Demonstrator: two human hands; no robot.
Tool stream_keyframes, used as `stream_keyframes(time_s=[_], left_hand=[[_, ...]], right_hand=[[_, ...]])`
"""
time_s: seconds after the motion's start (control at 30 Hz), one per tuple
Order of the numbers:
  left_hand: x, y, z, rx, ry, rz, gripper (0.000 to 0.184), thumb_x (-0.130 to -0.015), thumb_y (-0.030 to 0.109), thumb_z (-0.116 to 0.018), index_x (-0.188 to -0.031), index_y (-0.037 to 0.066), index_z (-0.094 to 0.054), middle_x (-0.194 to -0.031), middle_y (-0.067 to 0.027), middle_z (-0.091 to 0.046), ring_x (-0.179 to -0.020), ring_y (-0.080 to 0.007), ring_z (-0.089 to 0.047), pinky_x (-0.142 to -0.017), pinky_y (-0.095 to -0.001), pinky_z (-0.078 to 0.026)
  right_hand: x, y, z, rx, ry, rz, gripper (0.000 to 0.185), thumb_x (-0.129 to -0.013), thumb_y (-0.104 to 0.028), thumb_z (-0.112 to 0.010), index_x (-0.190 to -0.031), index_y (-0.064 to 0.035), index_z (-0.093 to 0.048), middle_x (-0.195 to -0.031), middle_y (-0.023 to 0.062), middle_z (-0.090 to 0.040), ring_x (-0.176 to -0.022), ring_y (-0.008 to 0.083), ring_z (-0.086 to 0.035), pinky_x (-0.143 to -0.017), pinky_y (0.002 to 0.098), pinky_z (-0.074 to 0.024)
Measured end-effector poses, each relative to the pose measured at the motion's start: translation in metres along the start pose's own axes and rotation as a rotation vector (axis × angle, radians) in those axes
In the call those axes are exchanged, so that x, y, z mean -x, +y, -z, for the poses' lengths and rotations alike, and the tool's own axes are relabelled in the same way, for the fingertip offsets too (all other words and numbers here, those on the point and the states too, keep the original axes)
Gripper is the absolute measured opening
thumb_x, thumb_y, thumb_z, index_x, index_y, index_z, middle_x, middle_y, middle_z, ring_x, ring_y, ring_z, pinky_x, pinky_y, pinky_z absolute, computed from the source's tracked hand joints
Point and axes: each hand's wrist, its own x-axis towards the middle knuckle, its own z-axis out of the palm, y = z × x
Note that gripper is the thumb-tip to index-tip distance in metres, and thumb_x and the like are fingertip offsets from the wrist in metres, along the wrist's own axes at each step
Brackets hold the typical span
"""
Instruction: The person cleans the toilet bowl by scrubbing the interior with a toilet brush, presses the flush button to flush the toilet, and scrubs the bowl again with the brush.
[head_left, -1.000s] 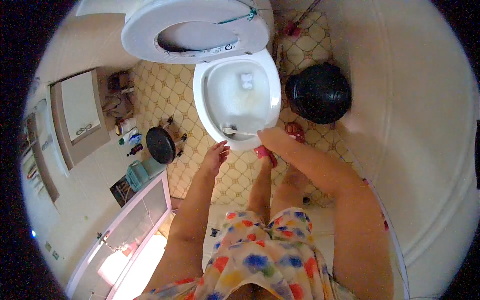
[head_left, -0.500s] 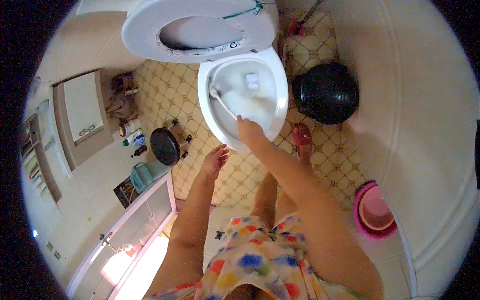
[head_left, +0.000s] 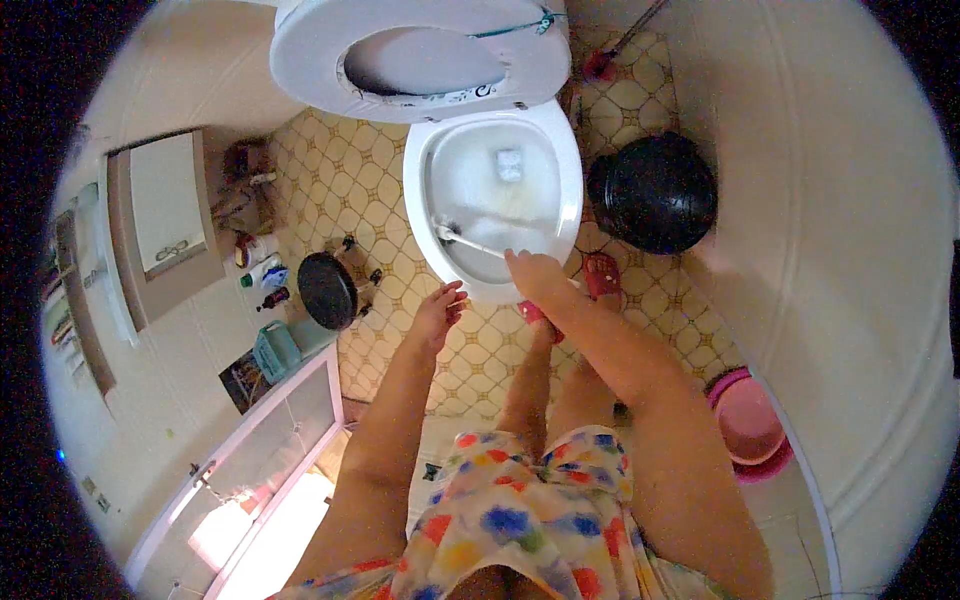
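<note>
A white toilet bowl (head_left: pixel 420 185) stands in front of me with its seat (head_left: pixel 310 60) raised. My right hand (head_left: pixel 538 278) is closed round the handle of a white toilet brush (head_left: pixel 475 245). The brush head rests against the inner wall of the bowl at its left front. Just outside the front left rim, my left hand (head_left: pixel 440 312) holds nothing, its fingers loosely apart and slightly curled. Whether its fingertips touch the rim I cannot tell. Water lies in the bottom of the bowl.
A black bin (head_left: pixel 655 193) stands right of the toilet, with a pink-headed long-handled tool (head_left: pixel 600 66) behind it. To the left are a round black stool (head_left: pixel 327 290), several bottles and a teal jug (head_left: pixel 276 352). Pink basins (head_left: pixel 748 420) sit at the right; a door (head_left: pixel 270 440) is lower left.
The brush head has moved from the left side wall toward the front of the bowl. My right hand has shifted slightly right and nearer me. My left hand has barely moved.
</note>
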Motion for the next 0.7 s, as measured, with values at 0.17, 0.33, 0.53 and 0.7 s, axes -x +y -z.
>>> stream_keyframes(time_s=[0.17,0.33,0.53,0.7], left_hand=[[0.007,-0.002,-0.006,-0.027,0.041,0.022,0.025,-0.083,0.018,-0.044,-0.106,0.011,-0.05,-0.085,0.0026,-0.054,-0.07,-0.0061,-0.048,-0.062,-0.0194,-0.038],[0.003,-0.008,-0.002,-0.032,-0.011,0.002,0.025,-0.082,0.017,-0.043,-0.106,0.011,-0.05,-0.083,0.0022,-0.054,-0.07,-0.0067,-0.048,-0.061,-0.0185,-0.038],[0.008,-0.011,-0.007,-0.016,-0.008,0.018,0.025,-0.083,0.017,-0.044,-0.105,0.01,-0.05,-0.084,0.002,-0.054,-0.07,-0.0069,-0.048,-0.06,-0.0187,-0.038],[0.01,-0.015,-0.011,0.023,-0.02,0.025,0.024,-0.083,0.017,-0.044,-0.105,0.011,-0.051,-0.084,0.0016,-0.054,-0.07,-0.0076,-0.048,-0.06,-0.0191,-0.038]], right_hand=[[-0.005,0.012,-0.019,-0.057,0.003,-0.043,0.028,-0.079,-0.012,-0.04,-0.105,-0.0102,-0.049,-0.074,0.0105,-0.054,-0.066,0.0247,-0.057,-0.054,0.0355,-0.0469],[-0.005,0.025,-0.011,-0.836,-0.442,-0.072,0.038,-0.082,-0.013,-0.036,-0.12,-0.0145,-0.039,-0.065,0.0063,-0.052,-0.052,0.0154,-0.051,-0.046,0.0294,-0.0427],[0.041,0.022,0.018,-1.292,-0.56,-0.399,0.029,-0.081,-0.02,-0.039,-0.108,-0.0096,-0.045,-0.058,0.007,-0.053,-0.045,0.0159,-0.049,-0.044,0.031,-0.0437],[0.057,0.027,0.002,-0.921,-0.444,-0.254,0.038,-0.083,-0.015,-0.035,-0.12,-0.0115,-0.036,-0.064,0.0107,-0.054,-0.049,0.019,-0.049,-0.045,0.0332,-0.0406]])
